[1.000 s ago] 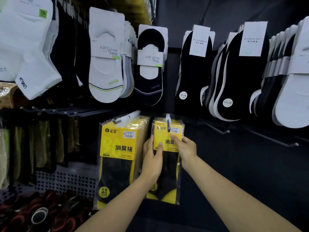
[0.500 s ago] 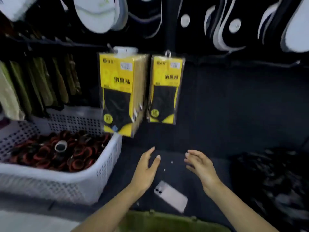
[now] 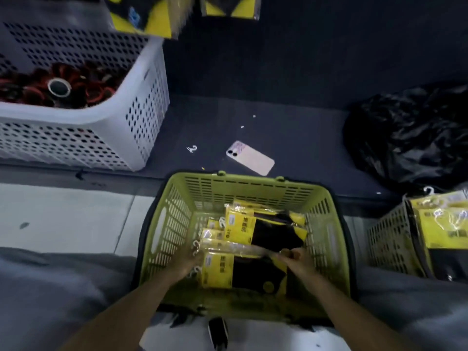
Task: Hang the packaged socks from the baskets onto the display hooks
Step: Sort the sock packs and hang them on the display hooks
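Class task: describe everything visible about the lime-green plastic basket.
The lime-green plastic basket stands upright, slotted walls flaring to a wider rim, with an oval handle cut-out in each side wall. Inside lie yellow-and-black packaged socks. The left hand reaches among them; the right hand pinches one pack.

Phone (image 3: 250, 158) lies on ledge (image 3: 291, 127); black bag (image 3: 410, 138) nearby

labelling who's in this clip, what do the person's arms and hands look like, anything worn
The left arm and the right arm are bare as far as the picture shows: no sleeves, no watch, no bracelet. The left hand and the right hand wear no gloves. Motion blur hides any rings or nail detail.
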